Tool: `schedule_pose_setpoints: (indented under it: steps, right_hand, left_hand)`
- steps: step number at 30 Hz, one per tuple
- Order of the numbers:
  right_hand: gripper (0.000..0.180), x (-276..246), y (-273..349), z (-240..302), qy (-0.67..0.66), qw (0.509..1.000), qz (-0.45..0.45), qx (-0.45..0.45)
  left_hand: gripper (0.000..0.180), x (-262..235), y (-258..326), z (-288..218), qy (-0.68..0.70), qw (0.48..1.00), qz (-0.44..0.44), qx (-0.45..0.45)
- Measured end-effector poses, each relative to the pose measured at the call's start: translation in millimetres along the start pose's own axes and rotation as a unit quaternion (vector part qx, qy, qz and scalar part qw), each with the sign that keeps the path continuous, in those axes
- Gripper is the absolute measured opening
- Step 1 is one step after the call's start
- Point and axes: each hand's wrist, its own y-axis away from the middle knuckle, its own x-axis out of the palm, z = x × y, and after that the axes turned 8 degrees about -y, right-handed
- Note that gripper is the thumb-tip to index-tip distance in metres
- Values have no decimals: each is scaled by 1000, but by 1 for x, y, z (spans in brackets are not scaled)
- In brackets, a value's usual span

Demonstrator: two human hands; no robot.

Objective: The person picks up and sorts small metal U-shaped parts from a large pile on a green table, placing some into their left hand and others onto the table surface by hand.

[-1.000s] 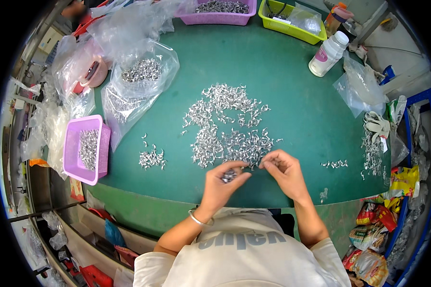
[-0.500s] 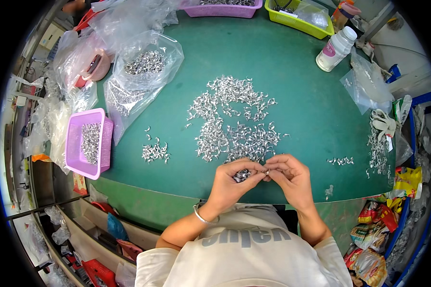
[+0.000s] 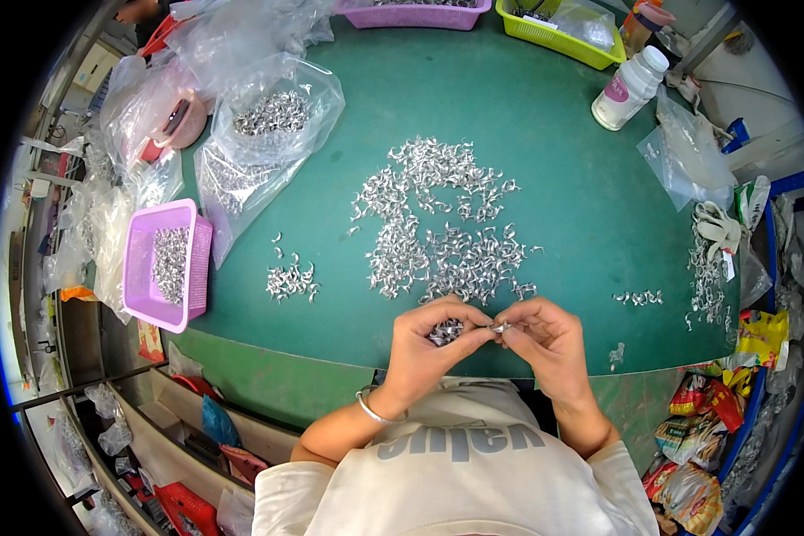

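A large pile of small, shiny, curved metal pieces point(image 3: 402, 255) lies on the green tabletop point(image 3: 527, 98), just beyond my hands. My left hand point(image 3: 431, 344) is closed around a clump of these curved metal pieces point(image 3: 445, 332), which shows between its fingers and palm. Its thumb and index fingertips reach toward the right hand. In a pinch, my right hand point(image 3: 545, 344) grips one small curved metal piece point(image 3: 500, 328) by the left fingertips. The exact shape of that piece is partly covered by the fingers.
Left stand a purple basket point(image 3: 184, 304) of metal pieces, a small heap point(image 3: 292, 280) and a clear bag point(image 3: 317, 89). Right are a short row of pieces point(image 3: 639, 297), a larger heap point(image 3: 707, 290) and a white bottle point(image 3: 630, 87). A yellow-green basket point(image 3: 558, 46) sits at the back.
My hands have parted slightly at the fingertips, and the small metal piece in the right pinch shows more clearly. The clump stays in my left hand.
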Motion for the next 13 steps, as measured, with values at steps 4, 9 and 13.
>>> schedule_pose_setpoints:
  steps: [4,9,13]
  right_hand:
    - [14,-2,1,-4,-13,1000,8,-16]
    - [11,-15,-7,-6,142,989,-31,-5]
    - [9,-45,-33,-4,427,879,-157,-146]
  left_hand:
    - [8,0,-1,-1,-8,1000,13,15]
    - [14,-9,0,8,366,881,109,-280]
    - [22,-8,-4,26,472,824,155,-271]
